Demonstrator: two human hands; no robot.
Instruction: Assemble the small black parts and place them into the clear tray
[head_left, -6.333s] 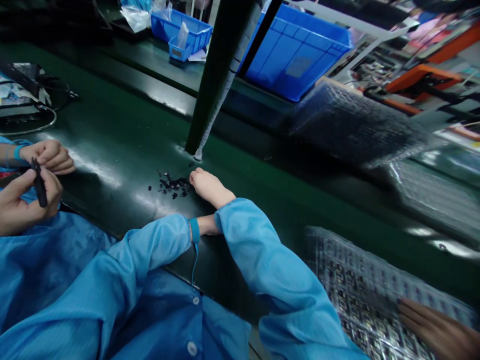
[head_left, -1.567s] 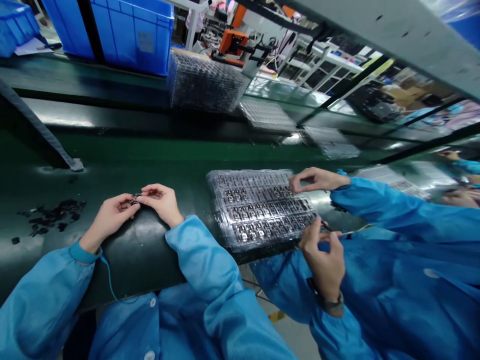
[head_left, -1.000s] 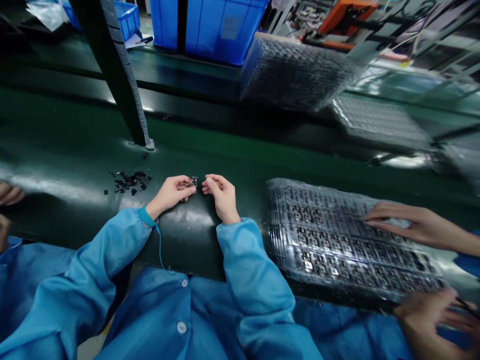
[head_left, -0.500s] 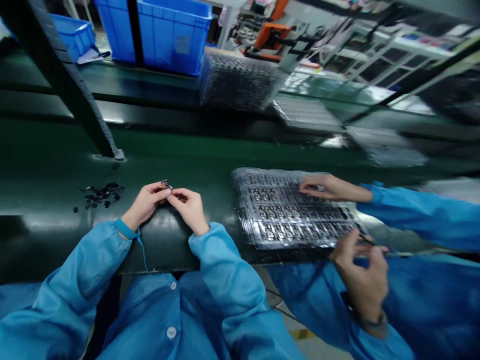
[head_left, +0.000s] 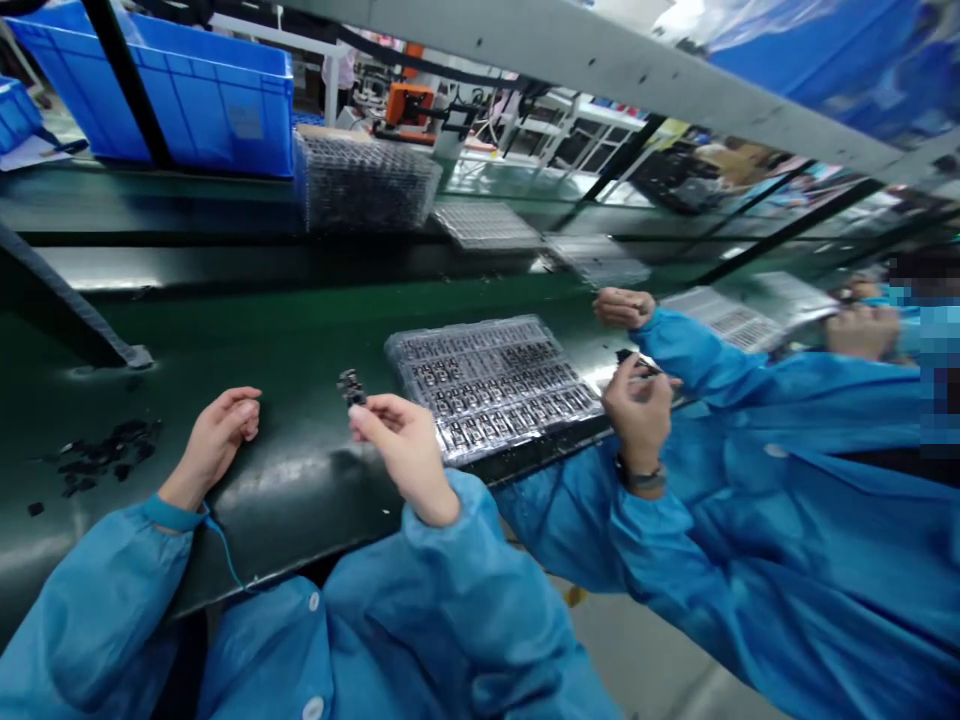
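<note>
My right hand [head_left: 401,440] pinches a small black-and-metal part [head_left: 350,387] between thumb and fingers, held upright above the green work surface. To its left, apart from it, my left hand [head_left: 221,440] is closed with the fingers curled inward; whatever may be in them is hidden. A blue band circles the left wrist. Beyond that hand lies a loose pile of small black pieces [head_left: 112,455]. Just past my right hand is a clear plastic tray [head_left: 487,440] holding rows of similar metal parts, with some pockets in its upper rows bare.
At the right, a co-worker's hand [head_left: 637,405] grips a dark tool, while their other hand [head_left: 624,307] hovers beyond the tray. Behind stand a blue bin [head_left: 217,110], stacked clear trays [head_left: 360,185] and single trays [head_left: 487,226]. A dark post [head_left: 90,330] rises at left.
My hands have parted; the right one now holds the small part alone. The co-worker's hands have moved off the tray. The view has swung to the right.
</note>
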